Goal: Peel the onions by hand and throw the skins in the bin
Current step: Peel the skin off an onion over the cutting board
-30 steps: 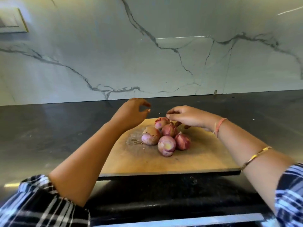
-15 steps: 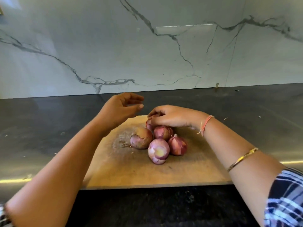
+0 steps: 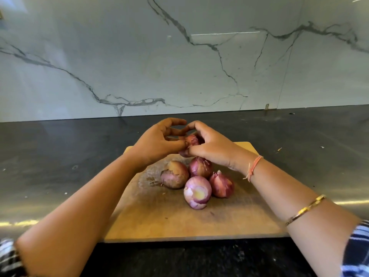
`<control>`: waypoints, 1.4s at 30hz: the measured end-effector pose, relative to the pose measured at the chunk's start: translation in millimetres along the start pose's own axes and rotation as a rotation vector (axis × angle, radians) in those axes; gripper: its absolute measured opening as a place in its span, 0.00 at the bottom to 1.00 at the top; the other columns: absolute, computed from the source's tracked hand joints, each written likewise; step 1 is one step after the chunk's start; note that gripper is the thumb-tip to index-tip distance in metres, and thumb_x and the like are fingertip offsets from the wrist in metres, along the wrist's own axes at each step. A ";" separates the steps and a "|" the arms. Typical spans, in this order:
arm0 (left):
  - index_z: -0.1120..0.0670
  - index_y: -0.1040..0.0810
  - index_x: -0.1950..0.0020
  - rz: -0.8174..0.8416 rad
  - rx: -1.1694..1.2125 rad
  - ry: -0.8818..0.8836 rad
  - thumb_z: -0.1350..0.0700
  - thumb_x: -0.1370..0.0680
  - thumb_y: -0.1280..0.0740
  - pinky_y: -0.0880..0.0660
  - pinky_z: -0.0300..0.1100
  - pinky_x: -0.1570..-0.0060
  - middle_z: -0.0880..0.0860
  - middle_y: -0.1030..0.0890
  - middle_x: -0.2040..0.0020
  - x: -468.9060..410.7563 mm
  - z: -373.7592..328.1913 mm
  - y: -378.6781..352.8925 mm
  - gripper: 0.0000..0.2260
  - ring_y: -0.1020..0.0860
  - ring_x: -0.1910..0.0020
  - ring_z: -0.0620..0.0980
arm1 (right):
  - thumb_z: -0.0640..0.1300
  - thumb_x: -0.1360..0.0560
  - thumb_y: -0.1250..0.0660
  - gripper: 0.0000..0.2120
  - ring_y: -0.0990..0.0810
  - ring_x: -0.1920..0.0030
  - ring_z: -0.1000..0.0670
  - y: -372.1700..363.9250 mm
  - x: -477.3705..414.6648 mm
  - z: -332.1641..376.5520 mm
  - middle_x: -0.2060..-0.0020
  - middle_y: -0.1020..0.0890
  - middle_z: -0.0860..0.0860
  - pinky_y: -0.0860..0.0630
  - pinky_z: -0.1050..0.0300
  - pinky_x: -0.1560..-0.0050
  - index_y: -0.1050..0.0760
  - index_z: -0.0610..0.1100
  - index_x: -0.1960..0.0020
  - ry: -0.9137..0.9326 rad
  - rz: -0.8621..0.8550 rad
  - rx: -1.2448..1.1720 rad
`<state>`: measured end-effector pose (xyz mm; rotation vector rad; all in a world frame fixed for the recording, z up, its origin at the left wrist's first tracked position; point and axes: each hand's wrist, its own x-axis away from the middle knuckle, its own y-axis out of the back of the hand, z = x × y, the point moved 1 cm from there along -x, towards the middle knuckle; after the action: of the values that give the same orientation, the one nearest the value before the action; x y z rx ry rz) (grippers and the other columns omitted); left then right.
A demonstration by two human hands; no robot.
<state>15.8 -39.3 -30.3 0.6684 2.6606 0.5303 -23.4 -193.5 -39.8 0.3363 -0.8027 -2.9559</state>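
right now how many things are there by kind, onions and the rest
onions: 5 (4 on the board, plus 1 held onion between left hand and right hand)
cutting board: 1
bracelets on the right arm: 2
total: 8

Onions (image 3: 197, 191) purple-pink; board (image 3: 179, 222) tan; sleeves (image 3: 357, 250) seemingly plaid.

Five onions (image 3: 197, 191): four lie on the one board (image 3: 179, 222), the fifth onion (image 3: 191, 140) is up in two hands, a left hand (image 3: 155, 144) and a right hand (image 3: 213, 148). One thread band (image 3: 253, 166) and one gold bangle (image 3: 305, 208), both on the right arm. Two checked sleeves (image 3: 357, 250), one table (image 3: 60, 156)
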 end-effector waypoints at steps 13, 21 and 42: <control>0.49 0.20 0.52 -0.222 0.113 -0.089 0.65 0.25 0.32 0.21 0.35 0.58 0.48 0.17 0.55 8.5 -1.3 -2.7 0.11 0.17 0.60 0.44 | 0.40 0.33 0.28 0.29 0.20 0.46 0.46 -0.8 4.6 2.1 0.49 0.20 0.44 0.26 0.47 0.37 0.33 0.51 0.35 0.068 -0.112 -0.212; 0.52 0.19 0.56 -0.294 0.163 -0.092 0.64 0.25 0.31 0.20 0.37 0.58 0.50 0.17 0.59 9.1 -3.4 -4.0 0.06 0.17 0.62 0.46 | 0.36 0.31 0.31 0.22 0.19 0.55 0.48 0.4 4.3 3.1 0.57 0.16 0.46 0.25 0.48 0.41 0.31 0.47 0.40 0.146 -0.159 -0.468; 0.58 0.20 0.58 -0.358 0.241 0.017 0.62 0.24 0.32 0.22 0.33 0.64 0.53 0.18 0.65 4.5 3.5 -6.9 0.04 0.18 0.67 0.44 | 0.40 0.21 0.39 0.03 0.22 0.64 0.52 -1.2 2.8 4.5 0.60 0.22 0.47 0.26 0.57 0.62 0.28 0.45 0.49 0.038 -0.183 -0.657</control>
<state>10.9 -41.7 -37.4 0.2347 2.7961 0.1187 -27.2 -190.6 -37.2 0.4267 0.2339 -3.1392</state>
